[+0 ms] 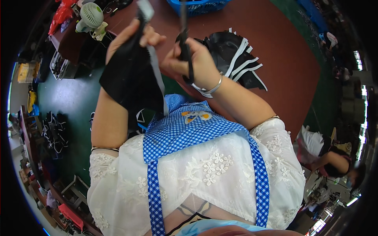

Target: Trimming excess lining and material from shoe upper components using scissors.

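My left hand (123, 39) is raised at the upper left, its fingers closed on a black fabric piece (128, 72). The piece hangs down over my left forearm, and a white strip (156, 70) runs along its right edge. To the right of it, my right hand (202, 65) grips a pair of scissors (185, 51) by the black handles. The blades point up and away and are blurred, apart from the fabric. Beyond my right hand, a pile of black pieces with white strips (232, 53) lies fanned out on the red-brown table (289, 74).
A blue plastic basket (200, 8) stands at the table's far edge. At the far left are a small green fan (91, 16) and a red plastic bag (61, 17). Black pieces (54, 131) are heaped on the green floor. Another person (334, 162) is at the right.
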The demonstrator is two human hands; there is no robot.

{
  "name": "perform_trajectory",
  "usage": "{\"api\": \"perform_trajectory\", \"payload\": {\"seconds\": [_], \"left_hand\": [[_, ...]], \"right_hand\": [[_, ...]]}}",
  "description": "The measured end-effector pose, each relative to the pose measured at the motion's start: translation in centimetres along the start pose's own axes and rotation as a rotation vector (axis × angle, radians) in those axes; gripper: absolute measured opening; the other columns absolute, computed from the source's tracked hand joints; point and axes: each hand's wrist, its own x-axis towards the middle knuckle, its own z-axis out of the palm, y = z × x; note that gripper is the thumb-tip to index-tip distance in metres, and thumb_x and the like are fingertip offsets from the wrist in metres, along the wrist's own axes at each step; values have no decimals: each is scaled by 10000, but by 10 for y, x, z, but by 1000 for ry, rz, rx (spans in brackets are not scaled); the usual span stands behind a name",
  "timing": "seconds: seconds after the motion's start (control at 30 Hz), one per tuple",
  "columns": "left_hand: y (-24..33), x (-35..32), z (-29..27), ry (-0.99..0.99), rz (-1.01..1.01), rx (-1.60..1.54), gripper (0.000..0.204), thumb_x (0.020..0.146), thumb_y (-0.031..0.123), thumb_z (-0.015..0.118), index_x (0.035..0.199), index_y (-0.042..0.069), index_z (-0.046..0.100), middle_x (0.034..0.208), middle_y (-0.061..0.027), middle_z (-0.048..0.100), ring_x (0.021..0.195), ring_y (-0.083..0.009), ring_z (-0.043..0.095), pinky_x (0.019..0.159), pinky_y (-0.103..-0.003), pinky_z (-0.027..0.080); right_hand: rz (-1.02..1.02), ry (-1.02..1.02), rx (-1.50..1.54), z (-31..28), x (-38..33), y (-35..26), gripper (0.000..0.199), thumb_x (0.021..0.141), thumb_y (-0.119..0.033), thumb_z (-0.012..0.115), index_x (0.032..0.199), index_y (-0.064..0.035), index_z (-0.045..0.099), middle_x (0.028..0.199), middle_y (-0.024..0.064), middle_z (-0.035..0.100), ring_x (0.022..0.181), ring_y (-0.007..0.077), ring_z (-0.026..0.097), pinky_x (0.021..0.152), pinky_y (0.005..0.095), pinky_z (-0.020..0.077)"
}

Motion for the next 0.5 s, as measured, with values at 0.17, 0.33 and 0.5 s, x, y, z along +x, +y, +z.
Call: {"api": "perform_trajectory", "payload": {"seconds": [0.17,0.33,0.5], "left_hand": [[18,-15,7,-256,137,-206,205,961,196,375,824,57,435,665,-6,424,726,-143,479,896,-331,382],[35,-1,21,-319,129,-154,242,910,167,540,1086,15,474,993,-70,545,941,-160,531,956,-290,386],[35,-61,-55,359,-23,513,547,960,487,298,1301,88,450,1281,-80,507,1163,-223,494,1030,-393,333]], "right_hand": [[-512,-28,-53,-3,42,-37,451,680,21,760,876,-56,361,895,133,613,794,152,611,679,262,514],[-145,-143,-307,32,5,0,451,598,-70,848,835,-83,465,805,-14,562,723,61,528,619,208,450],[-235,216,-77,13,5,-64,327,628,26,784,720,-85,490,587,-51,488,553,36,486,482,190,373]]}}
